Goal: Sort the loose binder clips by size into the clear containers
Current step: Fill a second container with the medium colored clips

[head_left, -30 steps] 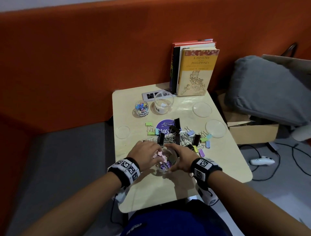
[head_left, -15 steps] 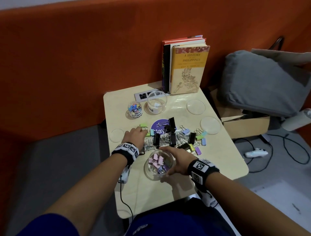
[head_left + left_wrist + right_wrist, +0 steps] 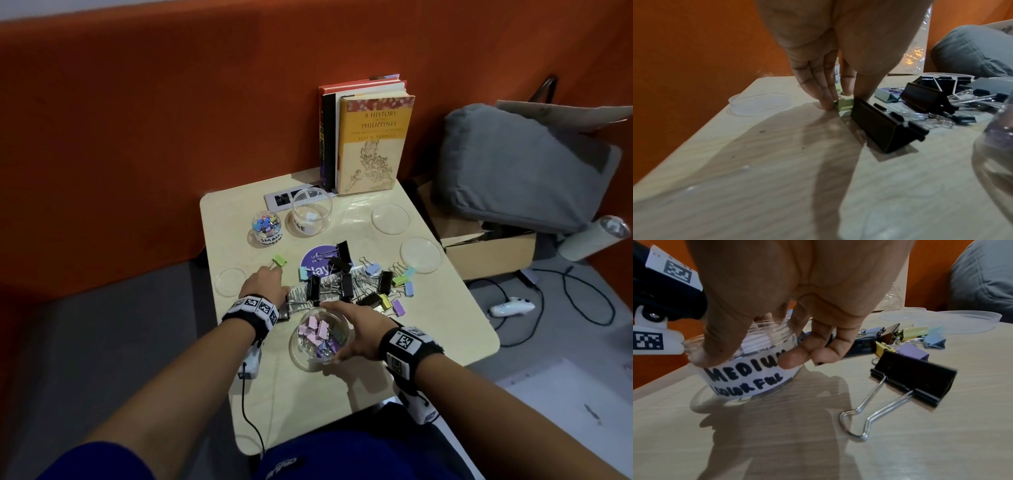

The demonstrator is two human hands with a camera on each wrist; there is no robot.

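Observation:
My right hand (image 3: 346, 330) grips the rim of a clear container (image 3: 320, 337) labelled MEDIUM COLORFUL (image 3: 748, 378), which holds pink and purple clips. My left hand (image 3: 844, 99) reaches to the left end of the loose pile (image 3: 356, 281) and pinches a green binder clip (image 3: 845, 104) against the table between thumb and fingers. Another green clip (image 3: 280, 261) lies just past its fingertips. Large black clips (image 3: 885, 126) (image 3: 914, 378) lie beside each hand. A small jar (image 3: 266, 228) of small coloured clips and a wider clear jar (image 3: 311, 214) stand at the back.
Three clear lids (image 3: 231, 281) (image 3: 390, 218) (image 3: 420, 255) lie flat on the small table (image 3: 445, 342). Upright books (image 3: 370, 137) and a socket plate (image 3: 284, 198) are at the far edge. A grey cushion (image 3: 520, 164) and a cardboard box (image 3: 489, 253) sit to the right.
My left hand has let go of the medium container and moved forward and left onto a green clip. My right hand stays on the container.

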